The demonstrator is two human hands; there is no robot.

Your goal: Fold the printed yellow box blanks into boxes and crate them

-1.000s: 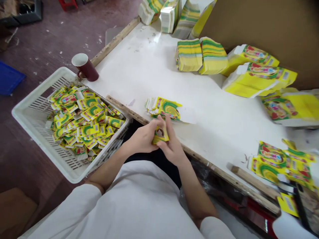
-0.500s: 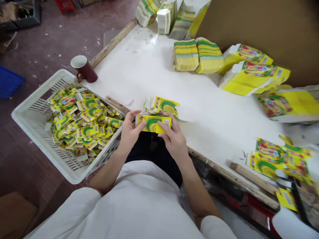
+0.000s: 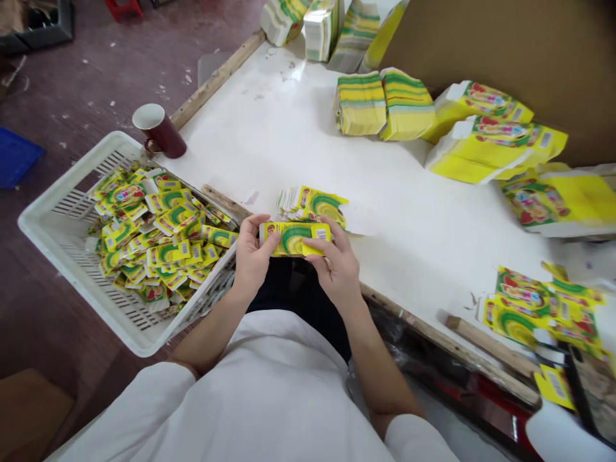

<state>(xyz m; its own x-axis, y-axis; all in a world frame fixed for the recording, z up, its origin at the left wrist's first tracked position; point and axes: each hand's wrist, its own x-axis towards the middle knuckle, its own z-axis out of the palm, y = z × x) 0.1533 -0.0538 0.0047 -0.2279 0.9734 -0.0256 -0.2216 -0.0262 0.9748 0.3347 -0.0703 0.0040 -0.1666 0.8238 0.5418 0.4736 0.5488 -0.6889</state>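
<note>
Between my two hands is a small yellow and green carton (image 3: 291, 239), held level over the table's near edge. My left hand (image 3: 253, 253) pinches its left end, thumb on the printed face. At the right end, my right hand (image 3: 338, 260) grips it with fingers across the face near the barcode; the fingers behind are hidden. Just beyond the hands, a fanned pile of flat cartons (image 3: 317, 202) lies on the white table (image 3: 240, 141). To the left stands a white plastic basket (image 3: 91, 295) holding a heap of small yellow cartons (image 3: 158, 237).
A maroon mug (image 3: 161, 133) stands at the table's left edge. Stacks of flat cartons (image 3: 360, 106) line the back, beside a brown cardboard box (image 3: 505, 51). Loose cartons (image 3: 522, 301) lie at the right, near a wooden strip (image 3: 488, 343).
The view has shifted slightly. Both hands still hold the carton in nearly the same place, and its right end with the barcode now looks flatter.
</note>
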